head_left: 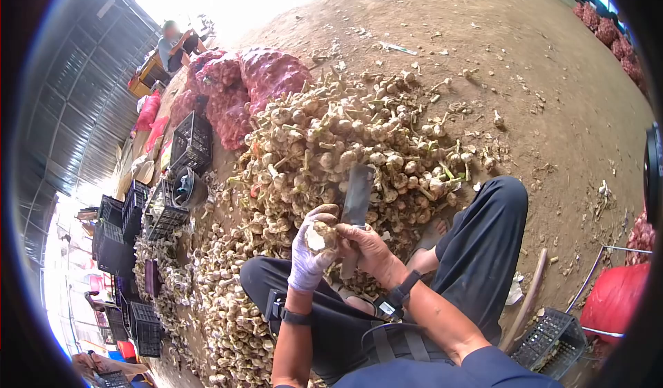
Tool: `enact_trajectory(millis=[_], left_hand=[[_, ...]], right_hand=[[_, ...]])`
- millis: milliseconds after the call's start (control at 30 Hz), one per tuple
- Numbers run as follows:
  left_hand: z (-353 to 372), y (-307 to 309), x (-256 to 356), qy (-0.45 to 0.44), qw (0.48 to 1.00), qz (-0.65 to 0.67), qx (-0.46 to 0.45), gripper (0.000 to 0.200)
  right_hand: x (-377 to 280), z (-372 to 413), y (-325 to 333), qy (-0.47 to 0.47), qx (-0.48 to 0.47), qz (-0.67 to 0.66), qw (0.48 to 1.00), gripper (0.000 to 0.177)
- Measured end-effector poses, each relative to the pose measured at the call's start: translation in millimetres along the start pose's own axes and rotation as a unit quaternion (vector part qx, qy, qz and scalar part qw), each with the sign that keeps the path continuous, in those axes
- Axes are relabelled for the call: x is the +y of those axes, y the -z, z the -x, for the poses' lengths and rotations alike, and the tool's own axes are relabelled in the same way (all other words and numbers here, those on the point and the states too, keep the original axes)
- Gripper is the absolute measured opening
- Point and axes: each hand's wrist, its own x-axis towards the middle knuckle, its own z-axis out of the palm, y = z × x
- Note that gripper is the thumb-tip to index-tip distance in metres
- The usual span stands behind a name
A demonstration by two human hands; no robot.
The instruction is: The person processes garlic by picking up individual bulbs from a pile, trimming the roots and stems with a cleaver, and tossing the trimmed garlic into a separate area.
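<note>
My left hand [308, 258], in a thin whitish glove with soiled fingertips, is closed around a garlic bulb [320, 237] whose pale cut face points up at me. Right beside it, my bare right hand [371, 251] grips a broad-bladed knife [358, 196], its dark blade pointing away from me and its handle end showing below the fingers. The thumb of that hand is close against the bulb. Beyond both hands rises a large heap of garlic bulbs [338, 129] with stems on. Another spread of bulbs [235, 319] lies to the left of my knee.
Full red mesh sacks [273, 77] stand behind the heap. Black plastic crates [192, 143] line the left side, and another crate [552, 343] sits at lower right near a wooden stick [526, 301] and a red bundle [615, 301]. Far left, a person [178, 46] sits.
</note>
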Motion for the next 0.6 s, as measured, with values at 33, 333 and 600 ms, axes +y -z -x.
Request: enact_trajectory(millis=[33, 333, 600], left_hand=[[0, 1, 1, -0.001, 1.000, -0.007, 0.001, 0.076], [5, 17, -13, 0.123, 0.983, -0.062, 0.121, 0.022], [7, 26, -32, 0.153, 0.974, 0.123, 0.112, 0.021]], right_hand=[[-5, 2, -4, 0.018, 0.006, -0.006, 1.000, 0.012], [-18, 0, -13, 0.217, 0.083, 0.286, 0.930, 0.011], [10, -4, 16, 0.316, 0.117, 0.567, 0.752, 0.019]])
